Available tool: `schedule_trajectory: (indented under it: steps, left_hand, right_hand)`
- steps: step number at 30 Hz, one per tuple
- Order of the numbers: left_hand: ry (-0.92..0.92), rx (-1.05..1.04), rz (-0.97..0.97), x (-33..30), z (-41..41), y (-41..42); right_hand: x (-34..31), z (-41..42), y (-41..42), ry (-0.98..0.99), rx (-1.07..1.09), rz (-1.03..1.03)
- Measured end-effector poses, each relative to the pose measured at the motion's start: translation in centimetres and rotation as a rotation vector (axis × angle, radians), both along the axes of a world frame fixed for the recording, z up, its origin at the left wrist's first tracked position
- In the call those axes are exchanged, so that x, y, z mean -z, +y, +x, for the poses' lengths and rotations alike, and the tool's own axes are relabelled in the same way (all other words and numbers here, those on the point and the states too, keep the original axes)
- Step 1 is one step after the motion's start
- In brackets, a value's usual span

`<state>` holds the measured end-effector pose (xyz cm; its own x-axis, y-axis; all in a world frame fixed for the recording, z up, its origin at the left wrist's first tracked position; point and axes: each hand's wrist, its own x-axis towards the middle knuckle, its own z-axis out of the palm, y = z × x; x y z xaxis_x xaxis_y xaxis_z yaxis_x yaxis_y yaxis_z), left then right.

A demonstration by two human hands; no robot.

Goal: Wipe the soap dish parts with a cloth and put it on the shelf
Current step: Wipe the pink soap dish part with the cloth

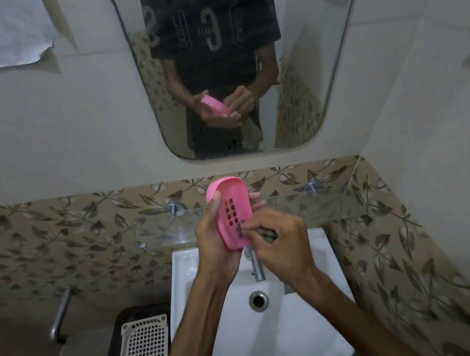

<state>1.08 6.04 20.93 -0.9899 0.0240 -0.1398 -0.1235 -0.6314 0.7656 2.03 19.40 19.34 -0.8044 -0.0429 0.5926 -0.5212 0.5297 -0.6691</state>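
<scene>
A: Judging from the centre of the frame, the wiping is under way; nothing sits on the glass shelf (306,207) yet.

B: Agreed. The left hand (215,240) grips the pink dish (231,208), tilted up over the sink (276,321). The right hand (281,240) is curled, pinching something dark at the dish's lower grid.

A: Presumably the cloth (268,233)?

B: Mostly hidden by fingers, so I can't be sure. Whether other parts are wiped doesn't show. Shelving remains.
</scene>
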Motion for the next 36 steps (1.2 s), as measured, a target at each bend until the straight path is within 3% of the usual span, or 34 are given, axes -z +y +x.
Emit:
schedule_trajectory:
  steps: [6,9,17,22,30,36]
  left_hand:
    - [0.048,0.010,-0.027,0.3,-0.2,0.5]
    - [0.032,0.007,-0.021,0.4,-0.2,0.4]
    - [0.006,0.042,0.051,-0.6,0.0,1.2]
    - [0.035,-0.027,0.003,-0.9,-0.2,0.7]
    - [0.094,-0.053,-0.024,0.6,-0.1,1.2]
    - [0.122,0.012,0.126,0.3,-0.3,1.8]
  right_hand:
    - [0.4,0.4,0.4,0.004,0.068,0.016]
    - [0.6,1.1,0.2,-0.024,-0.001,0.066]
    - [-3.5,-2.7,0.8,0.297,0.098,0.165]
    - [-1.6,0.5,0.8,0.083,0.028,0.153]
    - [-1.0,2.2,-0.1,-0.416,-0.064,-0.328]
    - [-0.5,2.1,-0.6,-0.097,0.100,-0.258]
